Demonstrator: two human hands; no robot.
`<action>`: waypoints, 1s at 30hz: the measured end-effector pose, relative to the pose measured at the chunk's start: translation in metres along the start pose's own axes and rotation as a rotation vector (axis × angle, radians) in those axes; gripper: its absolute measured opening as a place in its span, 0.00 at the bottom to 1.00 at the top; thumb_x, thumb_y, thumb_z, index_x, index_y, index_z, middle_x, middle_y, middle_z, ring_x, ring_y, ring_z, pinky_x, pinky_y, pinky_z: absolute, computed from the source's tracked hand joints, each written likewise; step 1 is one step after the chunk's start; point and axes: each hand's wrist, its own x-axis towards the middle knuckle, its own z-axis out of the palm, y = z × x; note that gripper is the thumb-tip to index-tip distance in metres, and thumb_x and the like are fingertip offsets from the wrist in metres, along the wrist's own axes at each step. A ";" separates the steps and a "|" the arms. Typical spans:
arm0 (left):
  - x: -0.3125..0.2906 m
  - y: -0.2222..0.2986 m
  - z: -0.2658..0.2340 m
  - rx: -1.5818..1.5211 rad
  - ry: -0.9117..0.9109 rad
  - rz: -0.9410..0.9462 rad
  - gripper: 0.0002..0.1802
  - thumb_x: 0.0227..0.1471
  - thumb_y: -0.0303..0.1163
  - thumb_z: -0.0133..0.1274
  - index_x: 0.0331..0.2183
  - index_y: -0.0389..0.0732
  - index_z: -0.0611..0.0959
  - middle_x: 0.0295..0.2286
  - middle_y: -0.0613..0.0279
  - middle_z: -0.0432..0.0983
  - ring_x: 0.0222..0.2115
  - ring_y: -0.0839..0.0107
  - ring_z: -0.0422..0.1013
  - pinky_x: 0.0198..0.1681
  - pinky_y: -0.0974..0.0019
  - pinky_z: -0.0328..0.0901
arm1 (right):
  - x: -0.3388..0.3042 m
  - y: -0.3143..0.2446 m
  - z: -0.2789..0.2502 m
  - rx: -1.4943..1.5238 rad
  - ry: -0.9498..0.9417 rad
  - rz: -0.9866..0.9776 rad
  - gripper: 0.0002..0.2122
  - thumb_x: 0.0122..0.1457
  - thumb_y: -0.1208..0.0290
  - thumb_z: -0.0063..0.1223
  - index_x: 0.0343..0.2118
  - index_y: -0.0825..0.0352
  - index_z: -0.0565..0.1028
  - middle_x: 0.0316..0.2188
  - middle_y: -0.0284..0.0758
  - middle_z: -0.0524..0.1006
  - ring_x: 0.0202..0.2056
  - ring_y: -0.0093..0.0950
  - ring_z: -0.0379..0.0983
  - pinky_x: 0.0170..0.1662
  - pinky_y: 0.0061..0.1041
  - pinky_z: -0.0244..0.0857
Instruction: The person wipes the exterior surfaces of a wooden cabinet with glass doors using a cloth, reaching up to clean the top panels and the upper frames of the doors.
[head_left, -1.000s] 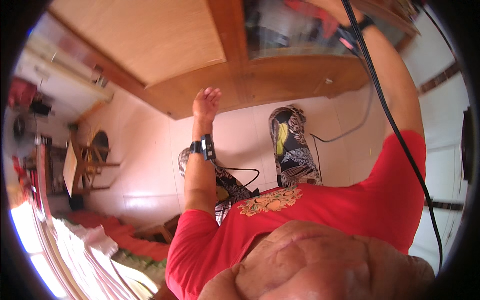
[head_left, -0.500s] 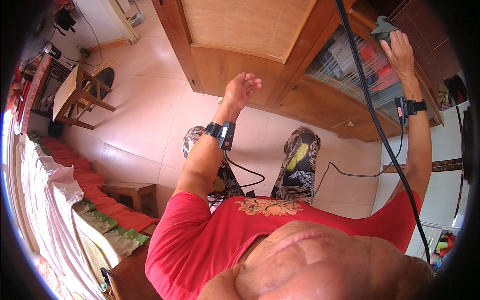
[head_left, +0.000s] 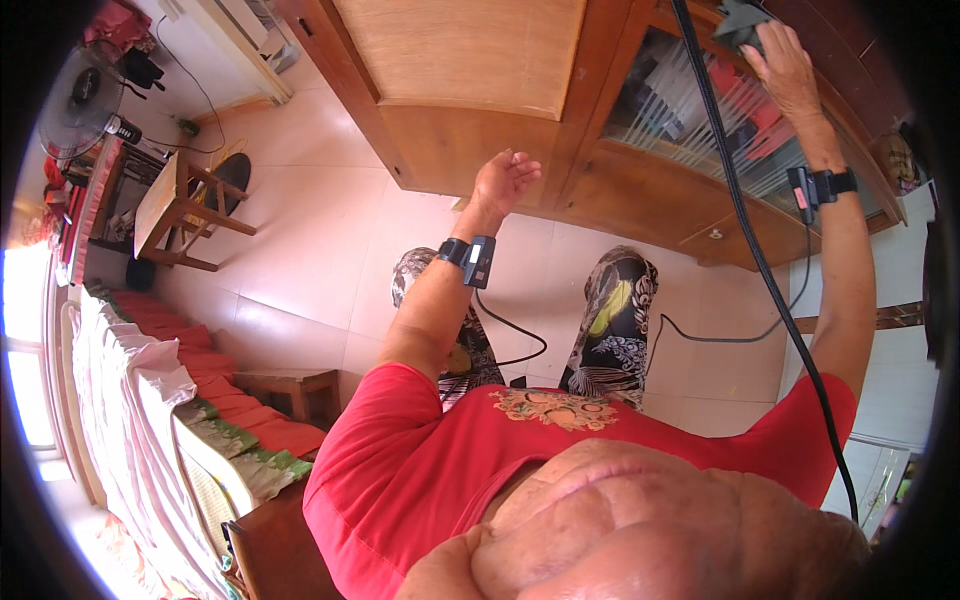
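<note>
At the upper right, my right hand [head_left: 788,72] presses a dark grey-green cloth [head_left: 741,24] against the top of a wooden cabinet [head_left: 470,150], just above its glass door [head_left: 690,110]. That hand is closed on the cloth, and the arm is stretched out. My left hand [head_left: 507,182] hangs in front of the cabinet's lower wooden panel, its fingers loosely bent and nothing in them. It appears apart from the wood. Behind the glass lie red and pale items that I cannot make out.
A black cable [head_left: 735,190] hangs across the view at right. On the left stand a wooden stool [head_left: 172,210], a fan [head_left: 80,100] and a low bench [head_left: 290,384]. Red and green cloths [head_left: 230,405] cover a seat beside white fabric [head_left: 130,420]. Pink tiles [head_left: 300,270] form the floor.
The view has shifted a little. My right hand and the cloth sit slightly farther up and left along the cabinet top. My left hand is still empty before the panel.
</note>
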 end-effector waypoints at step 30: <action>0.019 -0.007 -0.023 0.102 -0.065 -0.083 0.20 0.63 0.46 0.37 0.38 0.43 0.77 0.38 0.60 0.79 0.38 0.65 0.75 0.32 0.70 0.68 | -0.075 0.030 -0.045 0.020 -0.026 0.427 0.13 0.57 0.60 0.47 0.34 0.66 0.72 0.35 0.40 0.74 0.42 0.41 0.70 0.41 0.38 0.67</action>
